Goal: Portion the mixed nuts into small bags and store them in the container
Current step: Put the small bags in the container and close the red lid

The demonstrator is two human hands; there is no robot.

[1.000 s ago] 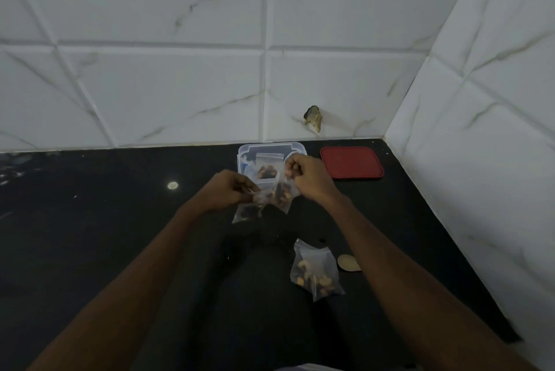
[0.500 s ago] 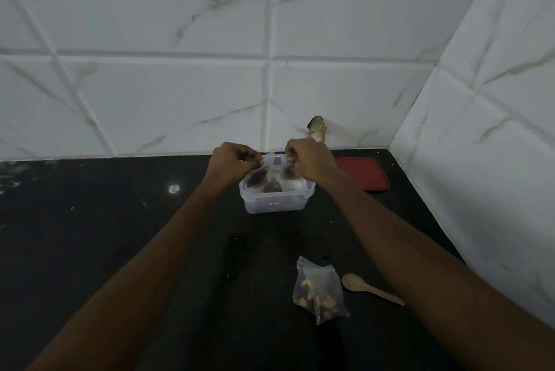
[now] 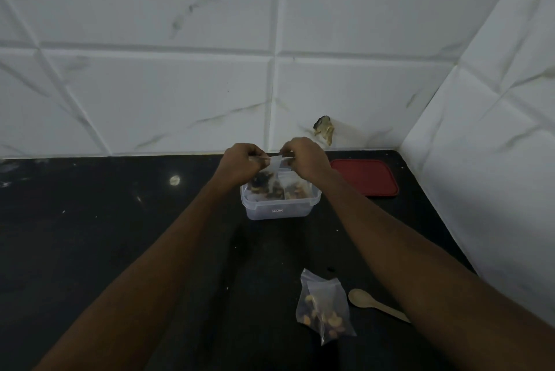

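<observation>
Both hands (image 3: pixel 238 164) (image 3: pixel 309 160) on a bag (image 3: pixel 274 164) (nuts, probably) over container (image 3: pixel 279 210).

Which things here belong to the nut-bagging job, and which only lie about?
Job: held bag, container, red lid, counter bag, spoon.
Lying about: white speck, chipped tile.

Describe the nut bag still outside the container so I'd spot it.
On the black counter, left of the wooden spoon, lies a small clear bag of nuts. Unlike the bags in the clear container, it lies alone, untouched.
</observation>
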